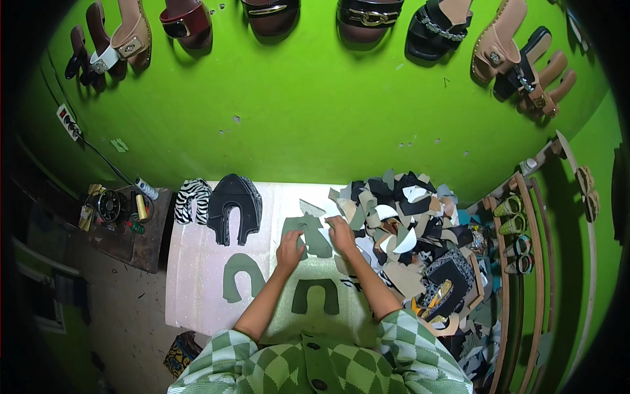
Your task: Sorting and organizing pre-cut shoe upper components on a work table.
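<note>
An olive-green cut piece of sheet material (319, 243) lies on the pale tabletop in front of me. My left hand (290, 251) has its fingers bent over the left side of this piece, gripping it. On the other side, my right hand (340, 234) is curled beside pale scraps, and what its fingers hold is hidden. A light triangular scrap (311, 208) sits just beyond the piece. Nearer to me is a dark green U-shaped piece (300, 300); another green U-shaped piece (233, 278) rests left of my left forearm.
Zebra-patterned U-shaped pieces (186, 213) and a stack of black ones (227, 187) are at the table's far left. A large heap of scraps (410, 217) covers the right side. Beyond it stands a wooden rack (533, 262). Sandals (363, 20) hang on the green wall.
</note>
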The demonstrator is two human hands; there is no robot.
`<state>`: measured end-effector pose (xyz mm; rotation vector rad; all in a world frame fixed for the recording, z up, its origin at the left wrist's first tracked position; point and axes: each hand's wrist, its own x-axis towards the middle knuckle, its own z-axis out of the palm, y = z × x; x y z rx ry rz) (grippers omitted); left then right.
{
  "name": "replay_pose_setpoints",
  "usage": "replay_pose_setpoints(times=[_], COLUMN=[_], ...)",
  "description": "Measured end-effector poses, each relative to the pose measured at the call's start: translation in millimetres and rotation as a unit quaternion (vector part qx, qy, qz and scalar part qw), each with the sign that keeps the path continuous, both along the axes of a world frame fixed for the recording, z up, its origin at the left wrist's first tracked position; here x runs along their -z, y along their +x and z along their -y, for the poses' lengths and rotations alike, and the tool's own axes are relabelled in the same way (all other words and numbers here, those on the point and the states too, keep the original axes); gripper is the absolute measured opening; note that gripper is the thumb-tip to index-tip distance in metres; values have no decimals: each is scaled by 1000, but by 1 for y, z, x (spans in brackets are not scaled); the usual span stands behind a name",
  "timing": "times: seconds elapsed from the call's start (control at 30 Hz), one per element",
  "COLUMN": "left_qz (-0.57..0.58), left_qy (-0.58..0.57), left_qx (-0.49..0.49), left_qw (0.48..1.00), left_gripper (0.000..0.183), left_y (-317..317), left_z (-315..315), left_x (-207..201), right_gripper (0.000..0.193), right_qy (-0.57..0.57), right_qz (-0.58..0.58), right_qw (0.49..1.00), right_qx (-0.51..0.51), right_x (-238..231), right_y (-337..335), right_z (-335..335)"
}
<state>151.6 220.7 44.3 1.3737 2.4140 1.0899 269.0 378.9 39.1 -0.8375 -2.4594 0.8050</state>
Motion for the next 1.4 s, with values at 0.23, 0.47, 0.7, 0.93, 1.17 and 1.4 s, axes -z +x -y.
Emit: replay_pose_setpoints(times=[0.23,0.47,0.7,0.93,1.17,1.4], left_qz=[-32,-26,-61,33,-11,-47], left_qy=[20,-31,-108,-32,-52,-66], left_qx=[28,47,31,66,88,80], left_qw=[999,998,992,997,995,993], left_gripper=[42,44,33,27,31,32], left_y=[-22,-51,-56,-64,-50,-35], left_z=[-36,-66,-93,-85,-74,-61], left_x=[13,28,51,45,47,39], right_gripper=[34,30,22,17,46,86], right_qy=[134,135,122,-92,13,82], right_qz=[45,-52,-26,-199,105,304], right_qw=[990,989,989,974,994,947], right_qx=[-13,-43,81,57,5,56], right_x=[46,38,52,27,27,31], right_y=[-54,-57,-37,-22,24,72], right_z=[-32,-63,-96,-104,-101,-84])
